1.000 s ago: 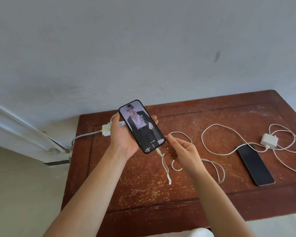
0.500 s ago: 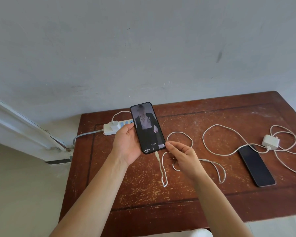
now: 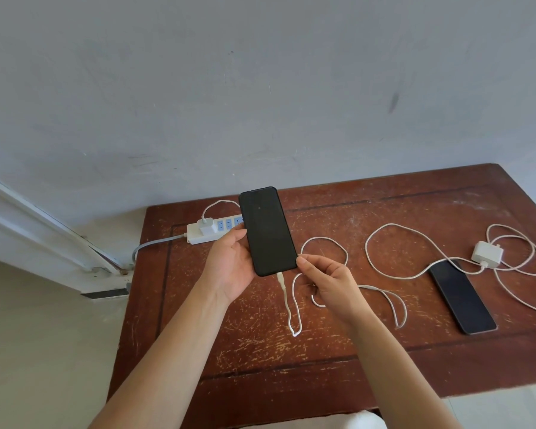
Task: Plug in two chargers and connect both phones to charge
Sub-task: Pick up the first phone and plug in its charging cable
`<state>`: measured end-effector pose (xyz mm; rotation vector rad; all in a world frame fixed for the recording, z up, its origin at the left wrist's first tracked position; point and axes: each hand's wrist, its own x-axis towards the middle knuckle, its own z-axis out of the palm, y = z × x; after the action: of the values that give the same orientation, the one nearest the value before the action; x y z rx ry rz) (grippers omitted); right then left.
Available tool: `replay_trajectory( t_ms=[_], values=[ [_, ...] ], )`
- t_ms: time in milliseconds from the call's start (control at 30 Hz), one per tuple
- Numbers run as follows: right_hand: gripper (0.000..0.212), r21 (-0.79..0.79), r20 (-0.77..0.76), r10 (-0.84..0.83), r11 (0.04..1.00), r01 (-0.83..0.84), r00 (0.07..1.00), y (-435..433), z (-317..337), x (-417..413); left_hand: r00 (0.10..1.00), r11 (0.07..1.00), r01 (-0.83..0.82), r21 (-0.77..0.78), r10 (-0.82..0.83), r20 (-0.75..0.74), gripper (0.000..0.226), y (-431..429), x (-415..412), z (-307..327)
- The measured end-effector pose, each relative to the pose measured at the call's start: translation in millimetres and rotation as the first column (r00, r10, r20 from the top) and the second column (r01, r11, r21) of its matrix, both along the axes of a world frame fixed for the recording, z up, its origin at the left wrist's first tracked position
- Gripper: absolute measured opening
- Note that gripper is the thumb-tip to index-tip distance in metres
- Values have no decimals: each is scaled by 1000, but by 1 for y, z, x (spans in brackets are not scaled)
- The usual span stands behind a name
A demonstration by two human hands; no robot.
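Note:
My left hand (image 3: 229,267) holds a black phone (image 3: 266,230) upright above the table, its screen dark. A white cable (image 3: 287,305) is plugged into its bottom edge and hangs in a loop. My right hand (image 3: 325,283) pinches at the phone's lower right corner, with the cable running up into its fingers. One white charger (image 3: 206,226) sits plugged into the white power strip (image 3: 195,236) at the back left. A second white charger (image 3: 487,253) lies loose at the right with its coiled cable (image 3: 520,267). Beside it a second black phone (image 3: 461,297) lies flat.
The scratched brown wooden table (image 3: 322,351) stands against a grey wall. The power strip's grey cord (image 3: 155,244) drops off the table's left edge toward the floor. White cable loops (image 3: 384,243) spread over the middle of the table.
The held phone's screen has gone dark. My left hand turned the phone more upright and shifted right, uncovering the power strip and plugged charger. My right hand stays at the phone's bottom corner.

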<state>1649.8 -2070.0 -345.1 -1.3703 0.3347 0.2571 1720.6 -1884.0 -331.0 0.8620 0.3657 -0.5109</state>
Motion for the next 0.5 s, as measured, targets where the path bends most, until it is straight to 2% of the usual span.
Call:
replay_trajectory(
  t_ms=[200,333,500],
  values=[
    [15,-31,-8,0,1000,0,1000,1,-9,-1,999,999,13,42,-14,33,34,3,-3,-7],
    [15,-27,-12,-18,999,18,1000,2,-14,-2,994,989,39,145,-53,94,30,4,-7,-8],
    [15,-35,-34,-26,999,25,999,8,-24,0,985,968,78,238,-112,132,44,12,-10,-17]
  ],
)
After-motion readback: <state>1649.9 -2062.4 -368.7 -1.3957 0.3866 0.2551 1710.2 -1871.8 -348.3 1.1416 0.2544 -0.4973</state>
